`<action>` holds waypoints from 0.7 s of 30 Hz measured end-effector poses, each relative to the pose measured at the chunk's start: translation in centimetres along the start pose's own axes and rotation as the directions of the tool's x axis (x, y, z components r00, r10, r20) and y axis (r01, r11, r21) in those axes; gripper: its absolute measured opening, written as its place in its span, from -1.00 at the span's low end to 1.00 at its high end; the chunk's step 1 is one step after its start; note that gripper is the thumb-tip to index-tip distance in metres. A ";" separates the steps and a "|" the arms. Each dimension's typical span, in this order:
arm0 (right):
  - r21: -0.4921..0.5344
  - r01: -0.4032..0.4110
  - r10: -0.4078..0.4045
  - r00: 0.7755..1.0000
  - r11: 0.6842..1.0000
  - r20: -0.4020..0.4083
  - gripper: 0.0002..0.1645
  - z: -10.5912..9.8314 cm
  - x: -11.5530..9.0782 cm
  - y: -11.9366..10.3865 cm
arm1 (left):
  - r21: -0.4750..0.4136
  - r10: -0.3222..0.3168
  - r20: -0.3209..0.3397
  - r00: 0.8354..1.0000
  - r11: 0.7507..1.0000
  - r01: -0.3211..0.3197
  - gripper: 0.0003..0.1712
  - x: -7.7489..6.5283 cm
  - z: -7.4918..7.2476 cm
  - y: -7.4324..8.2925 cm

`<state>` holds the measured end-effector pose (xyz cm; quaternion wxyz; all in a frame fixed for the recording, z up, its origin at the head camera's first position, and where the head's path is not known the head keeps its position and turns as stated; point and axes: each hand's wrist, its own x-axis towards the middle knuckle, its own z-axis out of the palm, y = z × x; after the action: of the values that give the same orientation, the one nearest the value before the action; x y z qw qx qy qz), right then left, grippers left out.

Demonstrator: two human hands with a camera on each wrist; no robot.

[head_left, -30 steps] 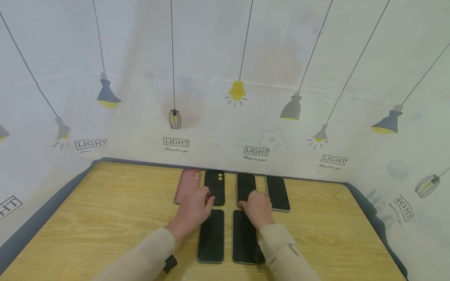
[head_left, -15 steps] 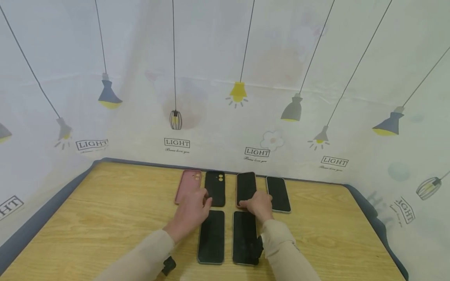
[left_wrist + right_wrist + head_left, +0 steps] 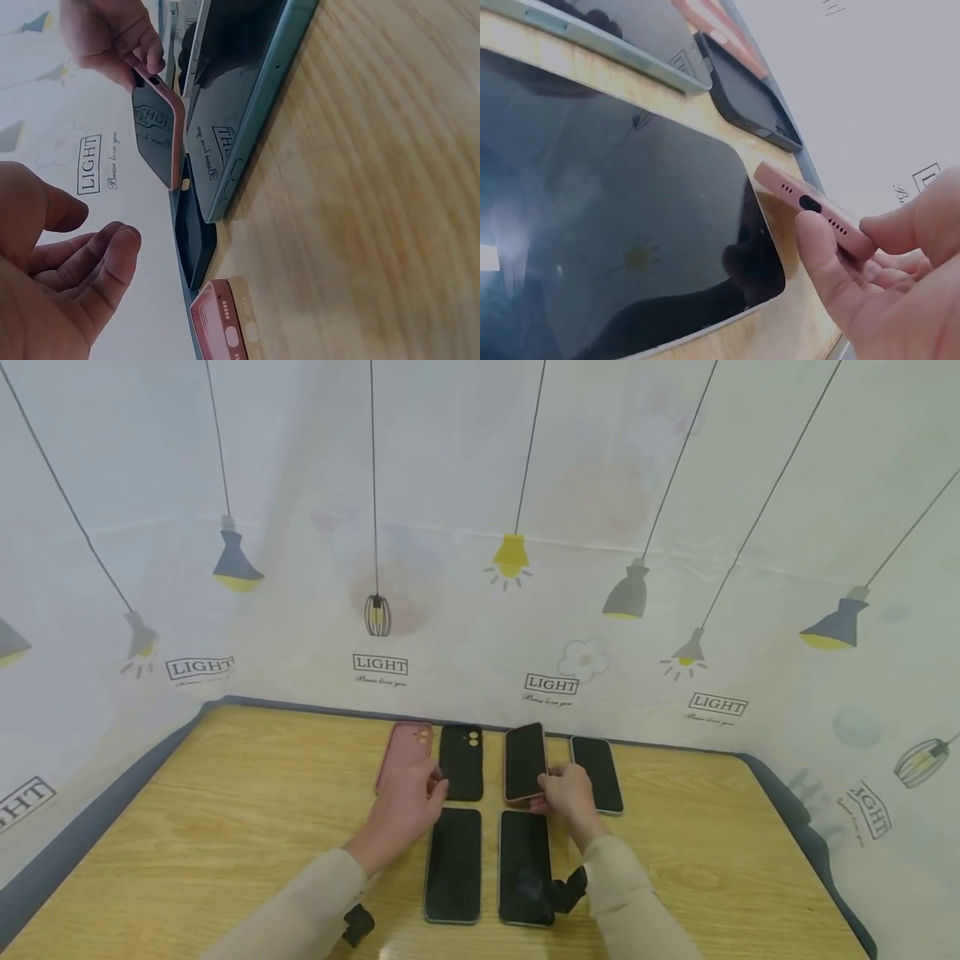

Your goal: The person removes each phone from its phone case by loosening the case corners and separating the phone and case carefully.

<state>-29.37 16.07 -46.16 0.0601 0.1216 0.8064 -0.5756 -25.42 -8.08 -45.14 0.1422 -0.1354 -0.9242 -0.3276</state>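
My right hand (image 3: 572, 793) pinches a black-screened phone with pink edges (image 3: 523, 762) at its near right corner. In the left wrist view this phone (image 3: 154, 127) stands tilted up, its screen side showing. Seen from the right wrist, thumb and fingers hold its bottom end (image 3: 810, 201), where the charging port shows. My left hand (image 3: 401, 810) hovers with loosely bent fingers and nothing in them. It overlaps the near end of a pink phone case (image 3: 407, 747) in the head view. Right beside it lies a black phone case (image 3: 461, 768).
Two phones lie screen up in the near row, a left one (image 3: 453, 867) with a greenish edge and a right one (image 3: 525, 864). Another phone (image 3: 597, 772) lies right of the held one. A printed cloth (image 3: 480, 635) rises behind the wooden table (image 3: 225, 827).
My right hand has moved slightly right and tilted up the pink-edged phone, which lay flatter before. The left hand has barely moved.
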 end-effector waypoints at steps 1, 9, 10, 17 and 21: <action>0.022 0.005 -0.005 1.000 1.000 0.006 -0.49 -0.1 -0.1 0.0 | -0.010 -0.005 0.009 1.000 1.000 0.005 -0.92 0.0 0.0 0.0; 0.143 0.064 -0.067 0.997 0.988 0.022 -0.47 -0.2 -1.5 -0.3 | -0.096 -0.067 0.101 0.993 0.992 0.077 -0.90 0.2 0.2 0.4; 0.152 0.068 -0.072 0.997 0.986 0.026 -0.47 -0.2 -1.7 -0.3 | -0.107 -0.073 0.112 0.991 0.991 0.086 -0.90 0.2 0.3 0.5; 0.241 0.080 -0.097 0.994 0.967 0.056 -0.55 0.0 -3.0 -0.7 | -0.176 -0.116 0.179 0.977 0.973 0.148 -0.87 0.1 0.7 1.4; 0.273 0.088 -0.115 0.990 0.958 0.084 -0.65 0.3 -4.0 -0.8 | -0.199 -0.142 0.215 0.966 0.962 0.186 -0.83 -0.1 1.1 1.9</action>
<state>-25.73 15.04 -44.54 0.0532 0.0586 0.7222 -0.6872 -24.89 -5.96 -44.89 0.0060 -0.1046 -0.9005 -0.4221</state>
